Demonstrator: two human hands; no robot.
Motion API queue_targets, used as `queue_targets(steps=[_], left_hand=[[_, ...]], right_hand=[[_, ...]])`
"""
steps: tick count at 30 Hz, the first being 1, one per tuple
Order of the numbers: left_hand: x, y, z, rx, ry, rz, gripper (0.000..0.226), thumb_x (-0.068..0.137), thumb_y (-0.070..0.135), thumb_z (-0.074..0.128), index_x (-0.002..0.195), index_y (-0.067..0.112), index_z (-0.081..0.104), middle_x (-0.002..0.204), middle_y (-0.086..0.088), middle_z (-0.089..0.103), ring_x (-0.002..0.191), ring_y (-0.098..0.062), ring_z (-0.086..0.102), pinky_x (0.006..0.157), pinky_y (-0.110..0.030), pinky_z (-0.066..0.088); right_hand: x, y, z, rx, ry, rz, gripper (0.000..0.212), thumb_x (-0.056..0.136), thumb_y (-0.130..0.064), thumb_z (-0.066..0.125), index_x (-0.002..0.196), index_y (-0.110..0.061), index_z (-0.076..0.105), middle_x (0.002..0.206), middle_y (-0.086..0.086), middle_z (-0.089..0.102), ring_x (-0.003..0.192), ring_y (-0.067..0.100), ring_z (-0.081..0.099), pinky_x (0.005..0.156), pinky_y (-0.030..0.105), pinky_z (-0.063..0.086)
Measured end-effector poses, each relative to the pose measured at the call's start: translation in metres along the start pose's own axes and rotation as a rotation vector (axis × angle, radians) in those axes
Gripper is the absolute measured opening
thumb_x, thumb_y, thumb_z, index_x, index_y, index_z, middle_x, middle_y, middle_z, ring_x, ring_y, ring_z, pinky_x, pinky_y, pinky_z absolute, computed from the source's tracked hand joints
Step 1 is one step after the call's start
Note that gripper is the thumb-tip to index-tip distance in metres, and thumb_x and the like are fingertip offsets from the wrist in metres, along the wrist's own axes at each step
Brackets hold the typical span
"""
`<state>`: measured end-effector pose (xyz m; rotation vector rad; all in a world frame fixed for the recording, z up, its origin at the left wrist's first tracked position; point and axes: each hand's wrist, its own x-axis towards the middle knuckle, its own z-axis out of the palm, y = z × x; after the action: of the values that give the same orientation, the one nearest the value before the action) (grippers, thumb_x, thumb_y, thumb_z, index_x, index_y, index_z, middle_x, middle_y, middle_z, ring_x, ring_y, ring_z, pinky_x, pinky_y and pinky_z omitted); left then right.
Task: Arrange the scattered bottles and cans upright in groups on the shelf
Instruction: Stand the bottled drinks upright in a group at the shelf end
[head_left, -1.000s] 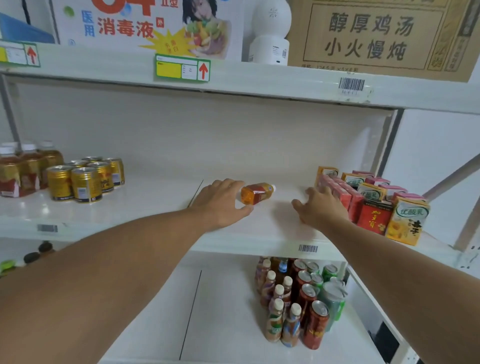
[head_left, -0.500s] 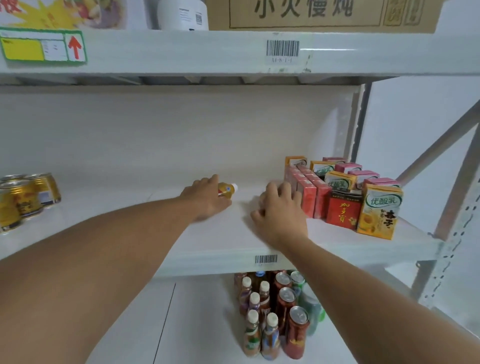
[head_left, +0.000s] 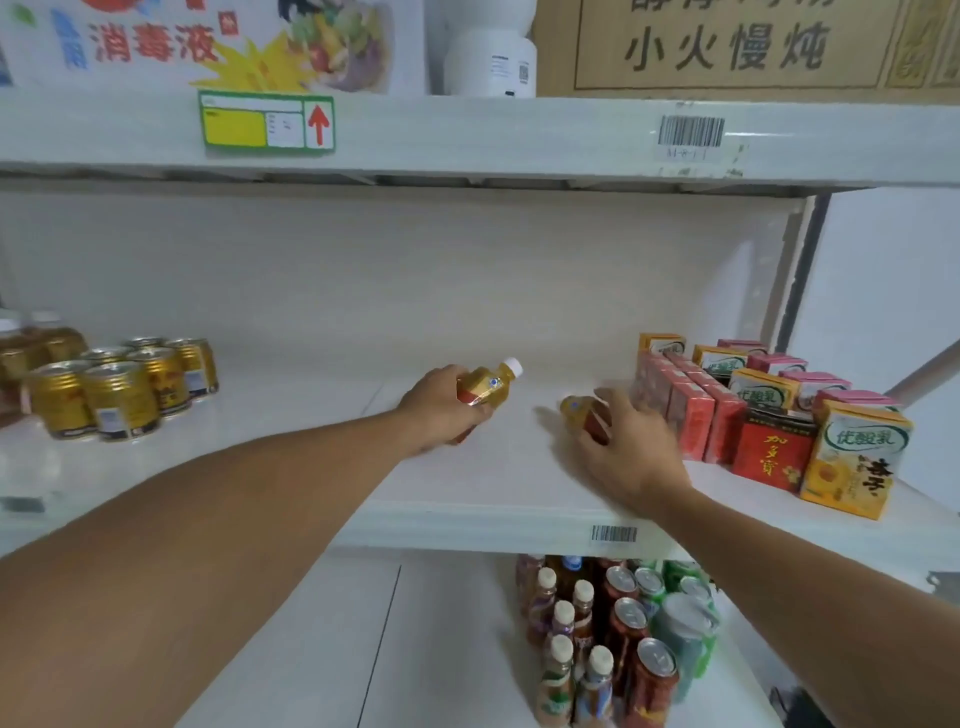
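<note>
My left hand (head_left: 441, 410) grips a small amber bottle (head_left: 488, 385) with a white cap and a red and gold label, tilted with the cap up and to the right, just above the middle shelf (head_left: 467, 530). A second amber bottle (head_left: 579, 410) lies on its side on the shelf, and my right hand (head_left: 626, 452) curls round it; most of it is hidden by the fingers. Gold cans (head_left: 122, 389) stand upright in a group at the shelf's left, with capped amber bottles (head_left: 41, 340) behind them.
Drink cartons (head_left: 753, 405) in red, pink and orange stand packed at the shelf's right. On the lower shelf (head_left: 291, 649) stand several upright bottles and cans (head_left: 613, 639). The upper shelf carries a cardboard box (head_left: 737, 47), a white jar (head_left: 491, 62) and a poster. A metal upright frames the right side.
My left hand has lifted its bottle and tilted the cap upward. My right hand has closed on a second bottle lying near the cartons. The camera has swung left.
</note>
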<state>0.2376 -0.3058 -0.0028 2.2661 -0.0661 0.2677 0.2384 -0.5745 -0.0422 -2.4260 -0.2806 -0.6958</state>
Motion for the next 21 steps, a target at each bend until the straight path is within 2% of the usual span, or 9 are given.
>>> queue_targets(steps=[3,4,6,8,11,13,15,19,21], left_hand=[[-0.018,-0.01,-0.037,-0.09,0.041,-0.039,0.035,0.08,0.034,0.08,0.113,0.03,0.07,0.106,0.001,0.075,0.099,-0.022,0.074,0.088,-0.045,0.064],[-0.024,-0.014,-0.05,-0.097,0.066,-0.049,0.035,0.077,0.035,0.08,0.111,0.031,0.071,0.105,0.004,0.076,0.098,-0.019,0.075,0.089,-0.042,0.063],[-0.035,-0.024,-0.077,-0.096,0.124,-0.058,0.037,0.074,0.037,0.079,0.109,0.031,0.07,0.106,0.007,0.076,0.097,-0.013,0.075,0.091,-0.039,0.062],[-0.048,-0.035,-0.104,-0.101,0.171,-0.065,0.044,0.072,0.039,0.083,0.112,0.029,0.068,0.109,0.01,0.075,0.095,-0.007,0.074,0.085,-0.032,0.061],[-0.074,-0.055,-0.144,-0.077,0.202,-0.056,0.056,0.074,0.045,0.089,0.122,0.028,0.064,0.112,0.017,0.068,0.096,0.001,0.068,0.072,-0.018,0.051],[-0.093,-0.072,-0.169,-0.081,0.223,-0.061,0.061,0.076,0.044,0.09,0.128,0.026,0.063,0.118,0.016,0.065,0.104,-0.002,0.067,0.076,-0.02,0.051],[-0.113,-0.092,-0.193,-0.099,0.249,-0.074,0.06,0.078,0.041,0.091,0.129,0.024,0.064,0.122,0.011,0.067,0.106,-0.007,0.069,0.08,-0.022,0.054],[-0.151,-0.128,-0.238,-0.13,0.281,-0.101,0.061,0.081,0.035,0.091,0.135,0.023,0.064,0.126,0.006,0.068,0.106,-0.007,0.07,0.085,-0.024,0.058],[-0.169,-0.144,-0.259,-0.142,0.295,-0.111,0.06,0.084,0.033,0.09,0.137,0.024,0.064,0.123,0.01,0.071,0.104,0.0,0.07,0.082,-0.016,0.056]], right_hand=[[0.0,-0.027,0.01,0.227,0.002,0.064,0.073,0.094,-0.061,0.066,0.155,-0.026,0.049,0.128,-0.001,0.071,0.11,0.021,0.069,0.095,0.039,0.056],[0.001,-0.04,0.015,0.291,-0.013,0.09,0.079,0.092,-0.06,0.07,0.158,-0.026,0.045,0.125,-0.004,0.073,0.11,0.02,0.07,0.097,0.043,0.056],[0.003,-0.069,0.025,0.395,-0.033,0.11,0.084,0.088,-0.058,0.075,0.159,-0.025,0.045,0.1,-0.016,0.072,0.095,0.012,0.071,0.094,0.044,0.057],[0.002,-0.102,0.036,0.503,-0.074,0.087,0.075,0.082,-0.056,0.077,0.148,-0.028,0.058,0.088,-0.019,0.067,0.087,0.009,0.07,0.09,0.045,0.06],[-0.002,-0.15,0.059,0.677,-0.186,0.036,0.04,0.078,-0.049,0.081,0.116,-0.042,0.069,0.094,-0.017,0.072,0.083,0.008,0.073,0.084,0.049,0.064],[-0.007,-0.183,0.075,0.761,-0.252,0.021,0.051,0.08,-0.045,0.086,0.126,-0.038,0.066,0.108,-0.015,0.072,0.091,0.012,0.074,0.084,0.05,0.065],[-0.015,-0.217,0.092,0.804,-0.288,0.0,0.062,0.08,-0.041,0.09,0.134,-0.032,0.061,0.118,-0.009,0.069,0.096,0.015,0.074,0.079,0.044,0.065],[-0.031,-0.28,0.121,0.903,-0.369,-0.037,0.056,0.08,-0.031,0.094,0.126,-0.033,0.062,0.118,-0.003,0.069,0.093,0.016,0.075,0.06,0.025,0.058],[-0.038,-0.308,0.135,0.904,-0.402,-0.058,0.057,0.081,-0.028,0.093,0.13,-0.032,0.064,0.118,-0.005,0.07,0.092,0.012,0.074,0.06,0.021,0.057]])
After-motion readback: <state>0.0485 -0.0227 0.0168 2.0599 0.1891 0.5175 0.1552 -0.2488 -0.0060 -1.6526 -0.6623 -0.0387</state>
